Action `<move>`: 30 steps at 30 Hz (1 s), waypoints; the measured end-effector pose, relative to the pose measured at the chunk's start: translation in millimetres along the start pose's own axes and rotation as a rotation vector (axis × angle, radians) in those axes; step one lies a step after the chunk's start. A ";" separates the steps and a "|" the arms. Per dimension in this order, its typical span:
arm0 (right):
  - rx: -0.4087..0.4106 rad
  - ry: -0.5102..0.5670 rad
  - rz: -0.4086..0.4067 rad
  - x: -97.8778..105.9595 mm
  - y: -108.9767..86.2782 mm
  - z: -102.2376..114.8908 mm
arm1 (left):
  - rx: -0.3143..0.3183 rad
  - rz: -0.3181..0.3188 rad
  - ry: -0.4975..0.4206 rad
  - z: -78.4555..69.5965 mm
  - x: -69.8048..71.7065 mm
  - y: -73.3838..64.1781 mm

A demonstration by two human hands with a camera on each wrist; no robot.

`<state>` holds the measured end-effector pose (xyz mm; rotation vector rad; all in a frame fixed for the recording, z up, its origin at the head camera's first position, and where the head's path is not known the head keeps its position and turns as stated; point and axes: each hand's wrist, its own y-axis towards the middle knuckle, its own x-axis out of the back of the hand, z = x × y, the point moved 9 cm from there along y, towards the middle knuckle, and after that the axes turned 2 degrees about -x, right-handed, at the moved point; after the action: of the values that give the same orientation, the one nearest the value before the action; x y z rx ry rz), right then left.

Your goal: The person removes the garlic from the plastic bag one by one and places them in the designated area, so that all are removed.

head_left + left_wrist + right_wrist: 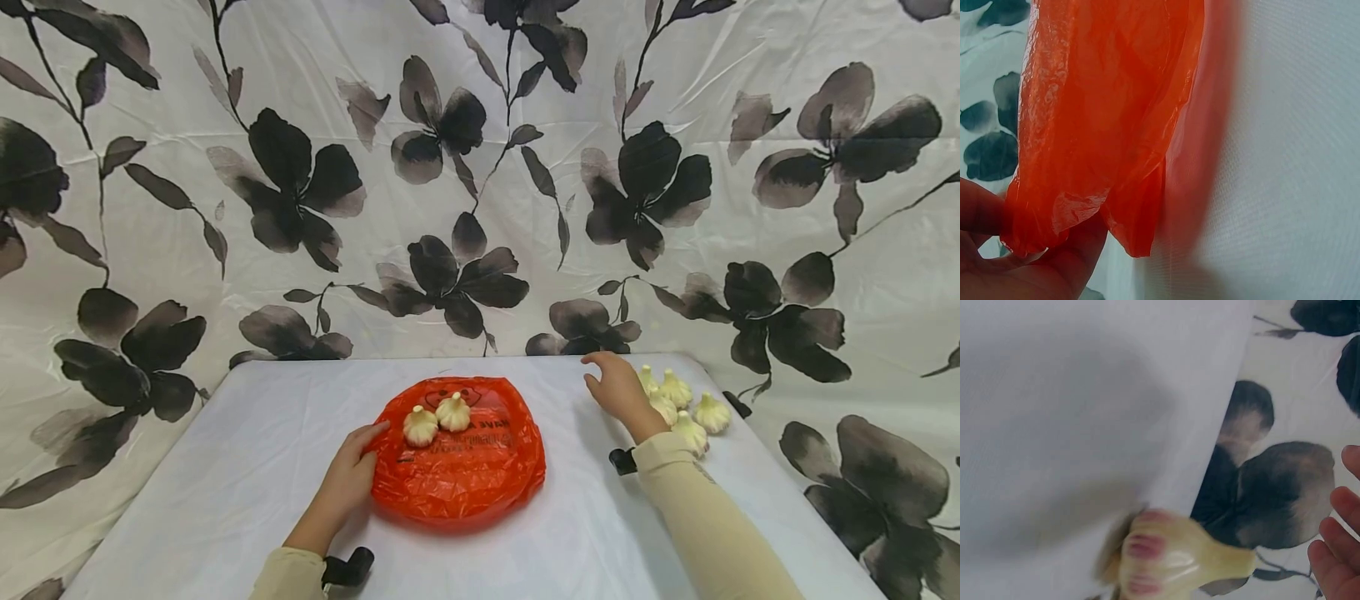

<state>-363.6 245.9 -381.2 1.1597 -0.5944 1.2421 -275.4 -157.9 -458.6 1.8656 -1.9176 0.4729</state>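
Observation:
A red plastic bag [465,475] with printed dark lettering and a cartoon face lies spread in a rounded shape mid-table. Two garlic bulbs [421,427] sit side by side on top of it, toward its upper left. My left hand [345,479] pinches the bag's left edge; the left wrist view shows the thumb and fingers around the crumpled red plastic [1116,94]. Over the table's right side, my right hand [619,393] is held with fingers loosely bent and nothing in it. Several garlic bulbs [711,414] lie right beside it, one bulb [1172,556] showing close up in the right wrist view.
The table [247,450] is covered with a white cloth. Behind and around it hangs a white fabric backdrop [540,208] printed with dark flowers. The garlic pile lies near the table's right edge, partly behind the right forearm [712,508].

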 end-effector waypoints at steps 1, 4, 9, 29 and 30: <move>0.006 0.011 0.000 -0.1 0.7 4.3 | -0.001 -0.001 0.000 0.2 0.1 -0.2; 0.022 0.042 0.007 -1.7 1.7 16.3 | 0.002 0.000 -0.004 1.9 -0.4 -0.6; 0.044 0.078 0.000 -3.6 2.9 34.2 | 0.000 0.000 -0.009 2.5 -1.0 0.7; 0.077 0.168 0.105 -23.1 11.8 103.2 | -0.013 -0.006 -0.018 0.7 1.6 2.9; 0.074 0.176 0.112 -23.8 12.0 106.0 | -0.013 -0.007 -0.018 0.7 1.8 2.9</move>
<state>-357.7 138.9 -359.9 1.0758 -0.4905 1.4559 -278.3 -159.7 -458.1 1.8741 -1.9209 0.4417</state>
